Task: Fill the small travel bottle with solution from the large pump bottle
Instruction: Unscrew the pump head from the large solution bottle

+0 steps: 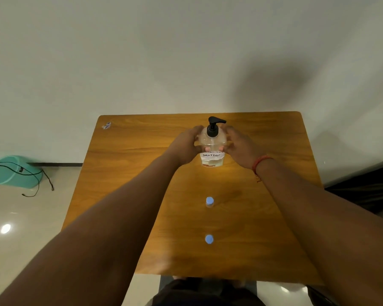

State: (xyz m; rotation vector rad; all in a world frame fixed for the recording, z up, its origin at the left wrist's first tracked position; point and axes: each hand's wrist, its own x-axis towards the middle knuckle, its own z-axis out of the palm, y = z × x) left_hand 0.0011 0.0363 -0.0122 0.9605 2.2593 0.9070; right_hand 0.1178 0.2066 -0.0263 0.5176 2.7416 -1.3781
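1. Left hand [186, 144] and right hand [239, 146]: both are wrapped around the clear body of the large pump bottle [212, 149], one on each side; fingertips show through the plastic at the front.
2. Pump bottle: upright near the far edge of the bench [131, 173], black pump head [215, 123] on top, white label reading "SOLUTION", a little pale liquid at the bottom.
3. Right wrist: an orange-red thread band [260, 163].
4. Small travel bottle [209, 202]: upright with a blue cap, mid-bench, nearer the person, apart from both hands.
5. Second blue-capped item [209, 239]: closer still, on the same line.
6. Floor, left: a teal bucket [11, 173] and a black cable [35, 184].
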